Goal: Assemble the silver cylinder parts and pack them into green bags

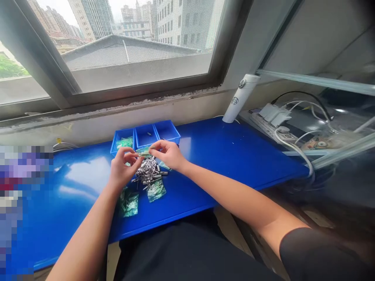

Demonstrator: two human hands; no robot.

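Between my two hands is a small clear plastic bag with green print [143,152], raised over a loose heap of metal pins [149,170]. My left hand [122,166] pinches the bag's left end. At the other end, the thumb and fingers of my right hand [168,153] are closed on it. What lies inside this bag is too small to make out. Nearer to me on the table are a filled green-printed bag [156,190] and more such bags [129,203] to its left. Another bag [165,166] lies partly hidden below my right hand.
Behind the heap stands a blue three-compartment tray [179,139]; its left compartment holds green bags, its middle one a small dark piece. A white tumbler [240,99] stands at the blue table's [234,156] back edge. Chargers and cables [277,114] lie at the right.
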